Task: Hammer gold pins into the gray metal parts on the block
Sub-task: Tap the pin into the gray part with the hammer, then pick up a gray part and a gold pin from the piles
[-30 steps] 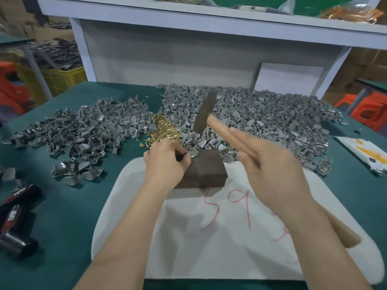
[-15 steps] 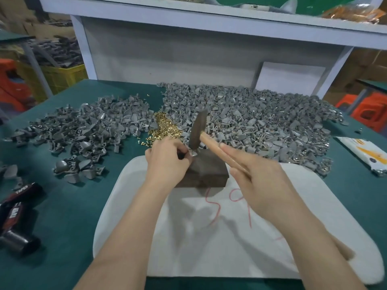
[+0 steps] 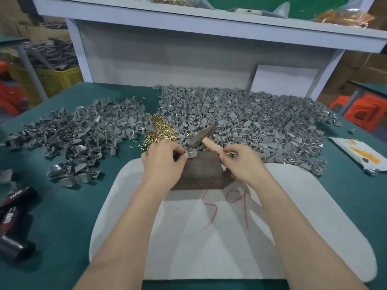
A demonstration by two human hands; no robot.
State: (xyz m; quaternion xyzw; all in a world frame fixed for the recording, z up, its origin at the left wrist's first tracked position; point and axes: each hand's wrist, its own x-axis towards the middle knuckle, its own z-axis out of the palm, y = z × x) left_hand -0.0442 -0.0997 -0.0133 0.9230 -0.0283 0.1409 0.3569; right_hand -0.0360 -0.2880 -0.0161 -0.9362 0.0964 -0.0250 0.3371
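Gray part (image 3: 192,153), head view: it lies at the far edge of the dark block (image 3: 201,172), pinched by my left hand (image 3: 162,163). My right hand (image 3: 245,164) grips the wooden handle of the hammer (image 3: 202,136), whose head is just over the part. Gold pins (image 3: 161,130) lie heaped behind my left hand. The block stands on a white pad (image 3: 209,248).

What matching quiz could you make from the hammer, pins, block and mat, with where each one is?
Things: 1 hammer; 2 pins; 3 block; 4 mat.
Places: A on the mat; B in the right hand; C under the block; D heaped between gray parts.
Pairs: 1-B, 2-D, 3-A, 4-C.
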